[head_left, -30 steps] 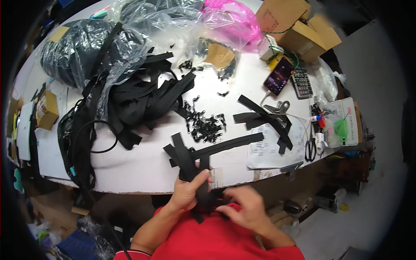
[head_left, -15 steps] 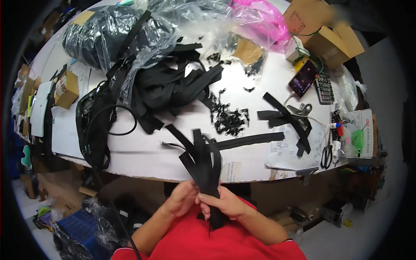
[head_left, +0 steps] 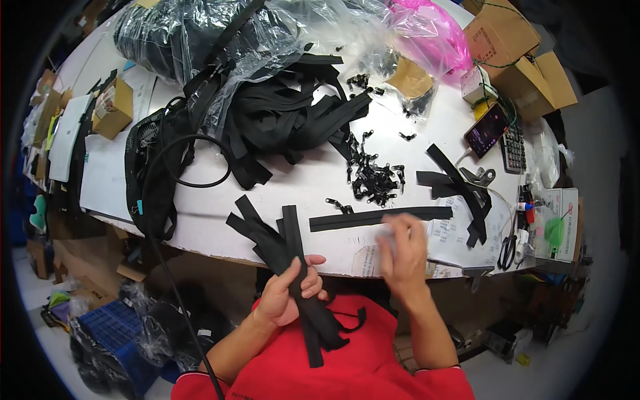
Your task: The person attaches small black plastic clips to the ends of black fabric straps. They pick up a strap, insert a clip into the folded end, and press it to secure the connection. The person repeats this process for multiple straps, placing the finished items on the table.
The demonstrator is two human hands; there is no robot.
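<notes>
My left hand (head_left: 293, 290) is closed round a bundle of black zipper strips (head_left: 313, 323), held in front of my red shirt. Their upper ends fan out over the table edge. My right hand (head_left: 405, 257), blurred by motion, is over the table edge, just below a single zipper strip (head_left: 380, 219) lying flat; its fingers are too smeared to read. Small black zipper sliders (head_left: 377, 179) form a loose pile beyond that strip. Back left of the pile is a big tangled heap of black zipper strips (head_left: 280, 123). A few more strips (head_left: 460, 188) lie crossed at the right.
Clear plastic bags (head_left: 180, 40) and a pink bag (head_left: 437, 33) cover the table's far side. A phone (head_left: 487, 130), a calculator (head_left: 513, 150), scissors (head_left: 508, 250) and open cardboard boxes (head_left: 527, 73) stand at right. A black cable (head_left: 175, 287) runs down at left.
My right hand has let go of the zipper bundle and moved right, over the table edge. The bundle, now in my left hand alone, has shifted left and tilts. The view has shifted slightly.
</notes>
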